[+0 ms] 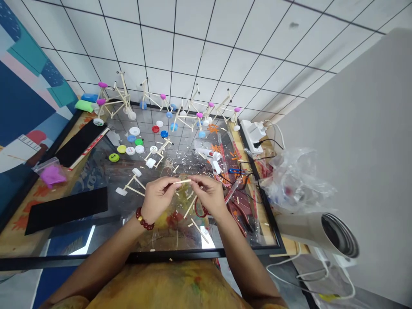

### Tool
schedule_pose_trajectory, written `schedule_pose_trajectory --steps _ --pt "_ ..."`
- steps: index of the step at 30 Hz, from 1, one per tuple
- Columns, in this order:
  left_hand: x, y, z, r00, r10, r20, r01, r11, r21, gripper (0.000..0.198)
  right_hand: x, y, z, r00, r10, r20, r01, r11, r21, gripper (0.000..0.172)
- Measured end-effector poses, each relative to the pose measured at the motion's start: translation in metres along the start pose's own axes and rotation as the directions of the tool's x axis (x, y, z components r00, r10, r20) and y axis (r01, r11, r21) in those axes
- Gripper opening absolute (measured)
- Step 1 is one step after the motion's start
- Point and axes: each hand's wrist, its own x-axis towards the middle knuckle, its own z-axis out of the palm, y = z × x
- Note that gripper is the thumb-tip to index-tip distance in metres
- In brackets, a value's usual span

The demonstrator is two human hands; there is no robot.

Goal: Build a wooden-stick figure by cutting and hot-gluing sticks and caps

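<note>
Between my two hands, above the middle of the glass-topped table, is a short pale wooden stick [183,181]. My left hand [160,195], with a red bead bracelet on the wrist, pinches its left end. The thumb and fingers of my right hand [209,193] close on the other end. Loose wooden sticks [190,207] lie below my hands. Left of them, a small stick frame with white caps [131,184] rests on the glass. Red-handled scissors [200,209] sit partly hidden beneath my right hand, with red-handled pliers [240,216] beside it.
Several bicycle-like stick models [189,113] stand along the back edge. Coloured bottle caps [138,141] lie at the left centre. A white glue gun [210,158] is among shavings. A power strip [253,135], plastic bags [296,180] and stacked cups [318,231] are at right.
</note>
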Motion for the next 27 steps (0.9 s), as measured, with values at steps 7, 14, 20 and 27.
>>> schedule_pose_trajectory --steps 7,14,20,27 --pt "-0.004 -0.002 0.004 0.982 0.187 -0.040 -0.184 0.980 0.078 0.008 -0.003 -0.002 0.003 0.997 -0.072 -0.005 0.071 0.997 -0.027 0.015" --pt "-0.007 -0.002 0.008 0.988 0.153 -0.010 -0.151 0.982 0.109 0.007 -0.008 0.004 0.000 0.979 -0.199 0.043 0.203 0.948 -0.243 0.019" --pt "-0.008 0.001 0.006 0.986 -0.160 0.037 0.162 0.985 -0.054 0.013 -0.008 0.010 -0.001 0.962 -0.272 -0.036 0.240 0.897 -0.370 0.018" --pt "-0.006 0.001 0.006 0.938 -0.346 -0.008 0.335 0.914 -0.229 0.017 -0.006 0.008 -0.012 0.989 -0.038 -0.144 0.020 0.992 -0.125 0.014"
